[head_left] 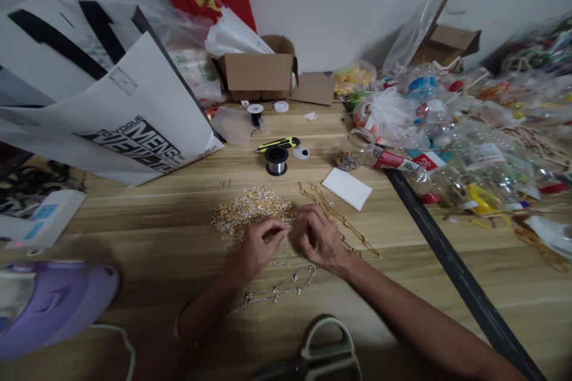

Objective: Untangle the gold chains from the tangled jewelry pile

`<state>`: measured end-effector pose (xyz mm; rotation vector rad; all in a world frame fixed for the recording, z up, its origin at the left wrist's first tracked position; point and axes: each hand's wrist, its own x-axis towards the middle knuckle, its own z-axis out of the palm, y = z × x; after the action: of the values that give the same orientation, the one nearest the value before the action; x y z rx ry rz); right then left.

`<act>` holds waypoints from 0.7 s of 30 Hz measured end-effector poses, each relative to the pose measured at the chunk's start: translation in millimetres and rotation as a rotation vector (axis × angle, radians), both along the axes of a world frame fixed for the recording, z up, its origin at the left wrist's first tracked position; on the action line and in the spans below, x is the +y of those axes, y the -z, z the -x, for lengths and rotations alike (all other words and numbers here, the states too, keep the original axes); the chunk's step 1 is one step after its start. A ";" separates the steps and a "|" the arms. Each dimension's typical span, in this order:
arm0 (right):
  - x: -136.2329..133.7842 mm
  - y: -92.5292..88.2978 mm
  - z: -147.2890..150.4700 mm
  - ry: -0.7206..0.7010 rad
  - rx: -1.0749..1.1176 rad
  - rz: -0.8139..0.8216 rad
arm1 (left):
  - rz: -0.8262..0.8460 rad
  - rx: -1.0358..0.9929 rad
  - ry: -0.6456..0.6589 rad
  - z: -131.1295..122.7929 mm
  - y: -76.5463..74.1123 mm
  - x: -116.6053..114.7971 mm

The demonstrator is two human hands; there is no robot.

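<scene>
My left hand (261, 244) is closed in a pinch at the near right edge of a heap of small gold and silver jewellery pieces (250, 209). What its fingertips hold is too small to name. Just to the right, my right hand (322, 239) has its fingers curled in, and anything inside them is hidden. A gold-coloured beaded chain (357, 237) runs along the far right side of that hand. Closer to me, below both hands, lies a silver chain (279, 293) in a loop.
Wire spools (276, 162), a yellow-black utility knife (277, 144) and a white pad (347, 188) lie beyond the heap. Plastic bottles (482, 158) crowd the right. A shopping bag (111, 119) and purple object (58, 303) stand left. Scissors handles (328, 354) lie nearest me.
</scene>
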<state>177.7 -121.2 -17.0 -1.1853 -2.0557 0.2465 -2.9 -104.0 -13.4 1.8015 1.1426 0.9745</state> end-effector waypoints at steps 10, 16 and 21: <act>-2.4 4.9 -0.7 -0.119 -0.123 -0.087 | -0.066 0.055 0.016 0.2 -1.2 0.5; -0.9 4.3 -1.1 -0.149 -0.087 -0.040 | -0.084 0.046 0.027 0.6 1.6 0.8; -0.8 6.0 -2.0 -0.140 -0.113 -0.039 | -0.138 0.078 0.038 1.2 -0.6 1.7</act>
<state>179.7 -122.0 -23.1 -1.0548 -2.2352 0.2093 -4.0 -102.2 -12.8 1.9792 1.1069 0.9892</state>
